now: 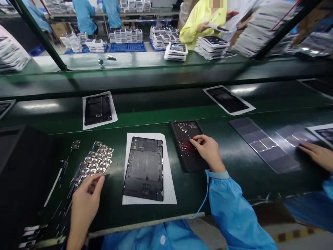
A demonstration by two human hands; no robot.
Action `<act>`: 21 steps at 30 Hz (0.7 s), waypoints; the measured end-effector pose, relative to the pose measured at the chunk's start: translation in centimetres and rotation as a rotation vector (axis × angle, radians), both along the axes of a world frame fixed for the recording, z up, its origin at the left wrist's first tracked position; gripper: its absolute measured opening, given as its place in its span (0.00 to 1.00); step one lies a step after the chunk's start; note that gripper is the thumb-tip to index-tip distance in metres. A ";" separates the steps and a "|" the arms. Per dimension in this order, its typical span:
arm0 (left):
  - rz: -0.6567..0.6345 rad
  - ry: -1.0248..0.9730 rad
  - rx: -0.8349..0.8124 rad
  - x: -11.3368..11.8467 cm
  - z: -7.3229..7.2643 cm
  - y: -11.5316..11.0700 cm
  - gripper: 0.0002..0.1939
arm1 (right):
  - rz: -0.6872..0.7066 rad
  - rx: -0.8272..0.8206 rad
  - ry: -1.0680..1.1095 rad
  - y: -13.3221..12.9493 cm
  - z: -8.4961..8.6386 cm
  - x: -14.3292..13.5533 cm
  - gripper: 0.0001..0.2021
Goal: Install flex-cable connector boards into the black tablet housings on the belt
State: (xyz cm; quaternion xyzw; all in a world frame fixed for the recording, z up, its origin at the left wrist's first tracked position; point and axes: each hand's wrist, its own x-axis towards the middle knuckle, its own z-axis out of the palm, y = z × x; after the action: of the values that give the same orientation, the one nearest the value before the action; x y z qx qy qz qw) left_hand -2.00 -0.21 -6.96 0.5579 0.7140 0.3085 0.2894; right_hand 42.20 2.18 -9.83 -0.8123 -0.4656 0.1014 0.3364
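Note:
My left hand is at the lower left, thumb and fingers drawn together, beside a cluster of small circuit boards with thin flex cables trailing from it. What its fingertips hold, if anything, is hidden. My right hand reaches over a black tray with tiny metal parts scattered inside under a red glow. Thumb and forefinger pinch there, and anything between them is too small to name. Between my hands a black tablet housing, its inner side up, lies on a white sheet.
Further back, a housing and another lie on white sheets along the green bench. Clear plastic sheets lie right, near a co-worker's hand. A dark box stands left. Paper stacks and a person in yellow are beyond.

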 end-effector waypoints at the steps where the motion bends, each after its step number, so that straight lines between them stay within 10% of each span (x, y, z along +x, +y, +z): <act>1: 0.041 0.002 -0.032 -0.8 -0.1 -0.2 0.20 | 0.004 -0.021 -0.004 0.1 0.1 0.0 0.09; 15: 0.019 0.334 0.092 -3.0 0.4 0.7 0.09 | -0.146 0.097 0.437 -1.6 3.7 -2.9 0.07; 21: -0.128 0.449 0.128 -0.8 -0.6 1.7 0.09 | 0.070 0.159 0.414 -2.5 4.6 -3.6 0.11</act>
State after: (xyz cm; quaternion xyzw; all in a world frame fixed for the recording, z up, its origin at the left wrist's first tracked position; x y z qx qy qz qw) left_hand -2.82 1.52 -7.57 0.6739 0.7025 0.2025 0.1062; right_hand 38.62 -0.33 -5.20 -0.7284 -0.4212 0.2407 0.4839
